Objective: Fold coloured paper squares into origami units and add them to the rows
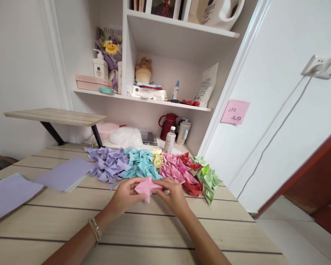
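Note:
A pink piece of folded origami paper (148, 188), shaped like a four-pointed star, is held up above the table between both hands. My left hand (128, 193) pinches its left point between thumb and fingers. On the other side, my right hand (172, 193) grips the right point the same way. Just behind the hands lie heaps of folded paper pieces: purple ones (110, 165), light blue ones (140, 163), a few yellow ones (157, 159), pink ones (176, 167), red ones (194, 188) and green ones (208, 180).
Purple paper sheets (67, 173) lie on the slatted wooden table (143, 228), with another stack (12, 195) at far left. A small raised stand (57, 116) is at back left. Behind the heaps are a clear bottle (170, 140), a red jug (168, 125) and white shelves (143, 99).

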